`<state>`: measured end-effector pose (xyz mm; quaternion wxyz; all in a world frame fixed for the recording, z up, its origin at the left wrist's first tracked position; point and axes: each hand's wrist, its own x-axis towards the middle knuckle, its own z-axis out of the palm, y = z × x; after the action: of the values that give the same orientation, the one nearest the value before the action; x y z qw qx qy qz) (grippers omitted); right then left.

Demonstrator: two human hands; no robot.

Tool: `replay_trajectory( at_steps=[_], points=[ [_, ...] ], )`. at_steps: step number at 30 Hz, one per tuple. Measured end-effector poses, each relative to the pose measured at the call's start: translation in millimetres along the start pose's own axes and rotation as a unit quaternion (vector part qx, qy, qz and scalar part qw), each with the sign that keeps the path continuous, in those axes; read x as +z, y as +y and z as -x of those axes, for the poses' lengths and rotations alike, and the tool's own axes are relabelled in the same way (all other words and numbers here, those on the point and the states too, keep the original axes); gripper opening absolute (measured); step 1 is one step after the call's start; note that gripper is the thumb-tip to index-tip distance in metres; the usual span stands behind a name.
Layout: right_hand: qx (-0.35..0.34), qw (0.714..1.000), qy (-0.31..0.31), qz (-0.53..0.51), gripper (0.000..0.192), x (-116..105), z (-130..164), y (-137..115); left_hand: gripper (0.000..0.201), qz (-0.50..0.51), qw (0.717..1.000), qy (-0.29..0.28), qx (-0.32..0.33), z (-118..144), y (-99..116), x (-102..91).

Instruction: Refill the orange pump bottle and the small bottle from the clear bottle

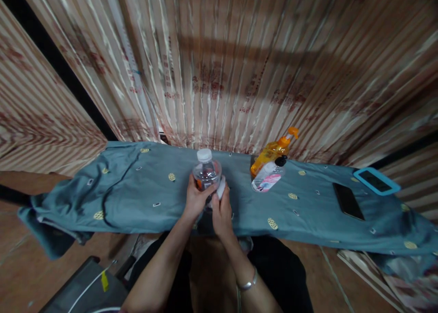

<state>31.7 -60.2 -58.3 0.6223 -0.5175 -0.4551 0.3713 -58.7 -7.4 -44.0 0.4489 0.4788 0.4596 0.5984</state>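
A clear plastic bottle (207, 169) with a white cap stands at the front middle of the cloth-covered table, an orange patch showing low on its side. My left hand (197, 198) is wrapped around the bottle's left side, thumb across its front. Against the bottle's right side, my right hand (222, 209) grips a small white piece (221, 187); whether it is cloth, tissue or sponge I cannot tell. Both hands hide the lower part of the bottle.
To the right stand an orange pump bottle (268, 158) and a clear pump bottle (268, 176) with a black top. Farther right lie a black phone (348, 201) and a blue-framed device (376, 181). Behind the table (133, 190) hangs a striped curtain (219, 75).
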Motion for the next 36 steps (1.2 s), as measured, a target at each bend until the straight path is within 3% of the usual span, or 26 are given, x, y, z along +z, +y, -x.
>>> replay_trajectory(
  at_steps=[3, 9, 12, 17, 22, 28, 32, 36],
  points=[
    [0.066, 0.997, -0.009, -0.025, 0.056, -6.2, 2.2, 26.2, 0.06, 0.063, 0.998, 0.015, -0.016, -1.2, 6.0, -7.0],
    [0.147, 0.985, -0.053, -0.069, 0.051, -4.7, -32.9, 48.3, 0.062, 0.145, 0.988, 0.046, 0.009, 0.0, 25.9, -23.0],
    [0.135, 0.99, -0.049, -0.003, 0.044, -20.2, -47.8, 52.3, 0.063, 0.133, 0.989, 0.057, 0.031, -2.3, 27.8, -28.9],
    [0.078, 0.975, -0.016, 0.206, 0.026, -71.1, -57.2, 55.0, 0.075, -0.02, 0.996, 0.07, 0.057, -8.3, 16.8, -30.5],
    [0.029, 0.936, -0.072, 0.344, 0.039, -75.7, -59.6, 54.3, 0.078, -0.121, 0.983, 0.099, 0.1, -12.8, 11.8, -31.9],
    [-0.033, 0.893, -0.127, 0.431, 0.038, -80.3, -52.9, 39.4, 0.084, -0.148, 0.977, 0.114, 0.098, -21.1, 8.7, -39.1],
    [-0.079, 0.9, -0.137, 0.406, 0.05, -82.4, -40.1, 25.1, 0.084, -0.134, 0.98, 0.094, 0.109, -14.7, 12.2, -28.4],
    [-0.101, 0.924, -0.152, 0.336, 0.082, -70.8, -27.1, 11.4, 0.083, -0.076, 0.993, -0.001, 0.095, 6.1, 13.7, 3.1]
  ],
)
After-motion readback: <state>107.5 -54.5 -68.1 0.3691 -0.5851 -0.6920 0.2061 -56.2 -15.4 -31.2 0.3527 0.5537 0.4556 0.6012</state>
